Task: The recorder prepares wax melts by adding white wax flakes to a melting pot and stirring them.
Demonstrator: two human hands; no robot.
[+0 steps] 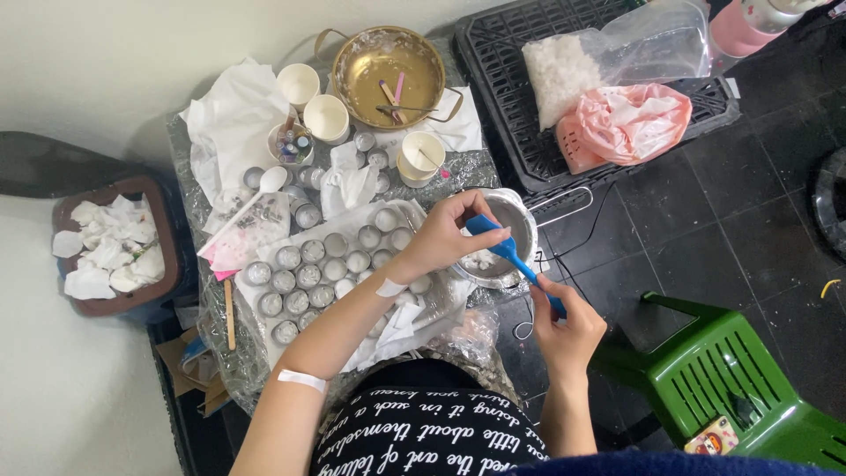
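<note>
Head view: two hands, left hand [445, 236] and right hand [567, 326], hold one blue spatula [514, 257] over one metal pot [515, 231].

A small foil-covered table [196, 189] bears metal tealight cups [310, 264], paper cups [326, 116], tissue [231, 119].

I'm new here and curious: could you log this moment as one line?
left hand: grips blue silicone spatula head | right hand: holds its handle | spatula over round metal pot | rows of small metal cups alongside
</note>
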